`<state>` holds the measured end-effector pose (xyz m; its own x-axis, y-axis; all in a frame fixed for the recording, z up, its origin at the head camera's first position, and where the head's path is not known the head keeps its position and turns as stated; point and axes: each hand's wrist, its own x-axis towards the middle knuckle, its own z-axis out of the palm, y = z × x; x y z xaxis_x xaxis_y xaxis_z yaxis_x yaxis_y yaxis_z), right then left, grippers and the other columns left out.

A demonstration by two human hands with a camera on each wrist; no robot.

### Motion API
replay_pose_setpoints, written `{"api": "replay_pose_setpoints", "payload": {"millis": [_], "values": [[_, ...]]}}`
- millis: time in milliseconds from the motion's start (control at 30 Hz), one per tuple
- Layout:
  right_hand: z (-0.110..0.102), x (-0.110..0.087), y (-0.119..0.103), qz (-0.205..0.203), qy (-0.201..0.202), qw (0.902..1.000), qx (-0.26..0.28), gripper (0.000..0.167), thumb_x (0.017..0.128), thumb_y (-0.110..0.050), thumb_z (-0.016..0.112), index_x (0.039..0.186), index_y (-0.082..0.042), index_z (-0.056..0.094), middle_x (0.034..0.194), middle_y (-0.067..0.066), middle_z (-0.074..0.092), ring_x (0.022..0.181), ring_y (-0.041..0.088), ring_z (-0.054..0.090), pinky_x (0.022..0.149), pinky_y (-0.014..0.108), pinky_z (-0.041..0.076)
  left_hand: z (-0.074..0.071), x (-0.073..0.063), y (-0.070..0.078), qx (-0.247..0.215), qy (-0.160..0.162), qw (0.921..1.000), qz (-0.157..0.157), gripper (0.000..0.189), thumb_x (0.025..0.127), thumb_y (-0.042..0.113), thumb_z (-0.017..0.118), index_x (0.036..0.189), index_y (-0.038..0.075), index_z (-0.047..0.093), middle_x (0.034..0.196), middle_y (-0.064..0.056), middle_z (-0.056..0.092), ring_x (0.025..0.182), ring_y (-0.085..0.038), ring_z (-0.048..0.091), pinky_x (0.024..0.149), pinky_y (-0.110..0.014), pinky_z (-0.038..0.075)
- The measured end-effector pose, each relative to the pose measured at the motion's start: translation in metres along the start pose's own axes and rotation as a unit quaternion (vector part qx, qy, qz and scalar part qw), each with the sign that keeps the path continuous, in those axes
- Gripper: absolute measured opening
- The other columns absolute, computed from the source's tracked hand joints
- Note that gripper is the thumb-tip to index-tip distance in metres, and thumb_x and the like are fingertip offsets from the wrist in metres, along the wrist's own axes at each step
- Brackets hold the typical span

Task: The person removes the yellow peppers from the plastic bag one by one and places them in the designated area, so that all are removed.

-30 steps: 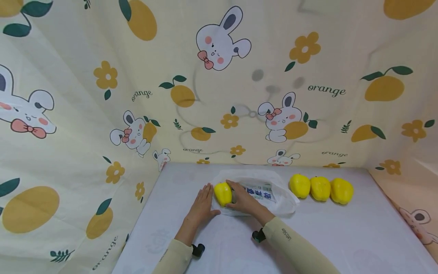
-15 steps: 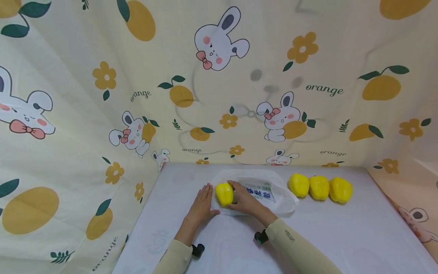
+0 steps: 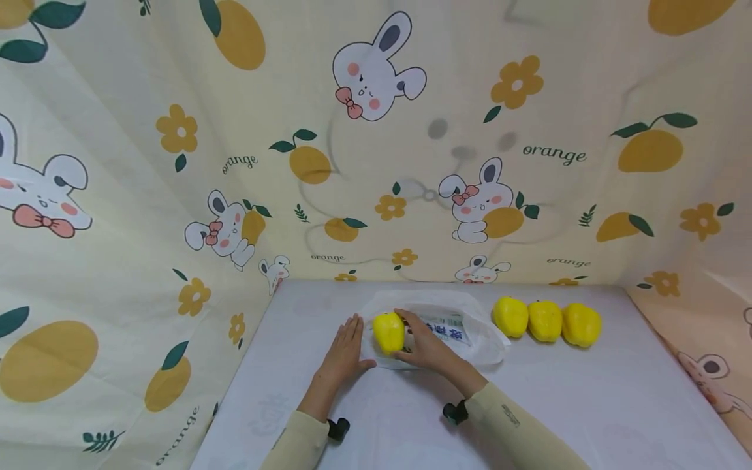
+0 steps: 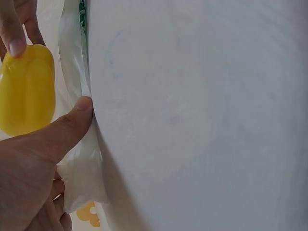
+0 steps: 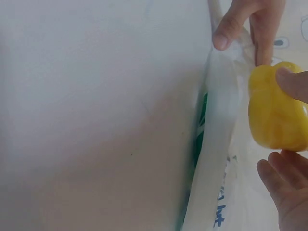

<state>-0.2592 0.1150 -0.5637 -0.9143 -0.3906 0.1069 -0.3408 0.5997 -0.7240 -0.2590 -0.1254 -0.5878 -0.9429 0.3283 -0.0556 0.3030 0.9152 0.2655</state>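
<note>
My right hand (image 3: 427, 346) grips a yellow bell pepper (image 3: 389, 333) over the left part of a white plastic bag (image 3: 490, 343). In the right wrist view, a thumb sits on top of the pepper (image 5: 275, 113) and fingers lie under its far end. My left hand (image 3: 343, 352) lies at the bag's left edge with its fingers straight and its thumb spread. The left wrist view has the left thumb (image 4: 72, 125) pressing on the bag's near edge (image 4: 74, 57). Blue and green print shows on the bag.
Three more yellow bell peppers (image 3: 545, 321) stand in a row to the right of the bag on the white tabletop (image 3: 399, 424). A printed cloth (image 3: 376, 163) with rabbits and oranges hangs behind the table and along its sides.
My right hand has moved slightly to the right with the bell pepper, widening the gap to my left hand. The left hand stays at the bag's edge.
</note>
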Motion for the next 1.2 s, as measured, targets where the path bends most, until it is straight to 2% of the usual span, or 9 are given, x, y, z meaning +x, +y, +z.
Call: {"api": "replay_pose_setpoints", "payload": {"millis": [233,633,833,1000,1200], "values": [[-0.008,-0.013,-0.001,-0.013,0.024,0.9995,0.015,0.098,0.088,-0.027,0.093,0.165,-0.011,0.035,0.164,0.012,0.045,0.139,0.032,0.056,0.115,0.053,0.052,-0.001,0.0,0.001,0.008,0.002,1.0,-0.001,0.11,0.095,0.046,0.082,0.17,-0.002,0.018,0.178,-0.02,0.017,0.165,-0.035,0.019,0.135,-0.049,0.017],[-0.027,-0.035,0.005,0.014,0.033,0.9991,0.025,0.099,0.088,-0.033,0.092,0.166,-0.02,0.033,0.166,0.008,0.043,0.141,0.032,0.055,0.118,0.056,0.048,-0.002,-0.002,0.002,0.013,0.003,0.9999,0.003,0.11,0.095,0.045,0.082,0.17,-0.003,0.017,0.178,-0.02,0.015,0.165,-0.034,0.018,0.135,-0.047,0.016],[-0.035,-0.043,0.007,0.008,0.039,0.998,0.049,0.098,0.088,-0.026,0.092,0.166,-0.016,0.033,0.164,0.011,0.043,0.143,0.035,0.053,0.119,0.059,0.046,-0.001,-0.003,0.002,0.006,0.005,1.0,-0.001,0.11,0.095,0.044,0.083,0.17,-0.003,0.017,0.179,-0.02,0.015,0.165,-0.034,0.017,0.135,-0.046,0.015],[-0.041,-0.05,0.009,-0.011,0.059,0.9973,0.041,0.098,0.087,-0.021,0.093,0.164,-0.011,0.034,0.161,0.013,0.047,0.141,0.036,0.055,0.116,0.058,0.049,-0.001,-0.003,0.003,0.0,0.005,1.0,-0.003,0.11,0.095,0.044,0.082,0.17,-0.003,0.016,0.179,-0.019,0.014,0.166,-0.034,0.016,0.135,-0.046,0.015],[-0.05,-0.057,0.013,-0.016,0.074,0.9966,0.034,0.099,0.086,-0.017,0.094,0.165,-0.01,0.033,0.161,0.013,0.046,0.142,0.035,0.052,0.116,0.056,0.049,-0.001,-0.003,0.001,-0.008,0.007,0.9999,0.002,0.109,0.096,0.043,0.082,0.169,-0.004,0.017,0.178,-0.021,0.015,0.165,-0.036,0.015,0.135,-0.046,0.015]]}}
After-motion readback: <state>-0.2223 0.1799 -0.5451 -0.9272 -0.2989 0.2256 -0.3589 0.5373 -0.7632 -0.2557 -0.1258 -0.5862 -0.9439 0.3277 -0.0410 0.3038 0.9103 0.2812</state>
